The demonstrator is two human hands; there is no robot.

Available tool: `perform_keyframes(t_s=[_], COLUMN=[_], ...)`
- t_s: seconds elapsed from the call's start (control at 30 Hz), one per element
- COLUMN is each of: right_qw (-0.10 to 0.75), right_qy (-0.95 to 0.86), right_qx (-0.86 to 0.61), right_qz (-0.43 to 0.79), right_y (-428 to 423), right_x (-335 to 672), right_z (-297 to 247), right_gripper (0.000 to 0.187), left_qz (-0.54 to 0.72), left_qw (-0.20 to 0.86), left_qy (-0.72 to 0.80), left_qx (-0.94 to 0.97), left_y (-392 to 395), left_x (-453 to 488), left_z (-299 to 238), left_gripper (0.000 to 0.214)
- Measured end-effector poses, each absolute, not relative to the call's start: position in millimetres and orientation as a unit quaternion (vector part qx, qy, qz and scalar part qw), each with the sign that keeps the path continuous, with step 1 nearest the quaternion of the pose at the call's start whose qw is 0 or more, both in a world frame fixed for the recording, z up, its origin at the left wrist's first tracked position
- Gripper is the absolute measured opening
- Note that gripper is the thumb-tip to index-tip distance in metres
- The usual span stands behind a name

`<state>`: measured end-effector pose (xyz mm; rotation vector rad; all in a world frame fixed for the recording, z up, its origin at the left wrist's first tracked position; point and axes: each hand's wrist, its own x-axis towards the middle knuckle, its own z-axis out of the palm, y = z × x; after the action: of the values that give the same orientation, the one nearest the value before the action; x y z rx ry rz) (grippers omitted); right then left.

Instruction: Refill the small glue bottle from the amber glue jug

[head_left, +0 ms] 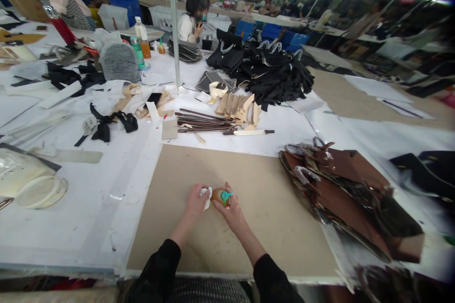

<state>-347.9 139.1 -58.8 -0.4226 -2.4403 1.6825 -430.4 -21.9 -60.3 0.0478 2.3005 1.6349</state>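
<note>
My left hand (196, 202) pinches a small white cloth or paper scrap (206, 197), fingers closed round it. My right hand (232, 211) is closed on a small amber bottle with a green nozzle cap (222, 196), held just above the brown cardboard sheet (227, 170). The two hands meet over the middle of the cardboard, with the white scrap touching the bottle. Both forearms wear black sleeves.
A stack of brown leather bags with metal handles (341, 184) lies right of the cardboard. Beyond it are dark strips (202, 122), tan leather pieces (238, 106), a white-handled tool (249, 132) and a black fabric pile (273, 75). A seated person (194, 16) works at the far side.
</note>
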Motion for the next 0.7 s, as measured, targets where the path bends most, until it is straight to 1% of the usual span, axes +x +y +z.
perform_keyframes(t_s=[0.07, 0.13, 0.2, 0.23, 0.27, 0.37, 0.4, 0.43, 0.57, 0.7], right_qw=[0.097, 0.102, 0.094, 0.087, 0.079, 0.054, 0.049, 0.046, 0.052, 0.055], right_qy=[-0.809, -0.804, -0.801, -0.800, -0.799, -0.795, -0.794, -0.794, -0.798, -0.801], right_qx=[-0.151, -0.144, -0.125, -0.115, -0.107, -0.092, -0.089, -0.087, -0.084, -0.078], right_qz=[0.560, 0.568, 0.578, 0.583, 0.587, 0.597, 0.599, 0.600, 0.594, 0.591], right_y=[137.2, 140.2, 146.1, 149.1, 151.5, 153.4, 152.5, 151.2, 146.1, 144.5], right_x=[-349.0, -348.0, -346.7, -346.6, -347.2, -353.0, -355.6, -358.1, -361.7, -357.6], right_z=[-57.9, -51.7, -42.2, -37.2, -32.6, -23.7, -22.6, -22.3, -25.1, -27.4], right_gripper=[0.050, 0.045, 0.045, 0.048, 0.055, 0.090, 0.096, 0.098, 0.081, 0.072], left_qz=[0.597, 0.620, 0.637, 0.644, 0.649, 0.658, 0.659, 0.659, 0.647, 0.608], left_qw=[0.188, 0.221, 0.250, 0.261, 0.269, 0.271, 0.266, 0.257, 0.209, 0.175], left_qy=[0.780, 0.753, 0.728, 0.719, 0.711, 0.701, 0.702, 0.705, 0.733, 0.772], left_qx=[0.010, -0.004, -0.021, -0.027, -0.033, -0.040, -0.041, -0.041, -0.012, 0.062], left_y=[-22.9, -25.9, -29.4, -30.7, -31.4, -30.9, -30.1, -29.3, -22.3, -10.0], left_x=[-425.3, -424.9, -427.6, -429.6, -431.7, -438.1, -440.4, -442.6, -448.5, -442.8], left_z=[-59.9, -58.5, -56.9, -56.3, -55.9, -54.5, -53.6, -52.4, -45.8, -42.4], left_gripper=[0.025, 0.027, 0.029, 0.030, 0.030, 0.031, 0.032, 0.032, 0.031, 0.019])
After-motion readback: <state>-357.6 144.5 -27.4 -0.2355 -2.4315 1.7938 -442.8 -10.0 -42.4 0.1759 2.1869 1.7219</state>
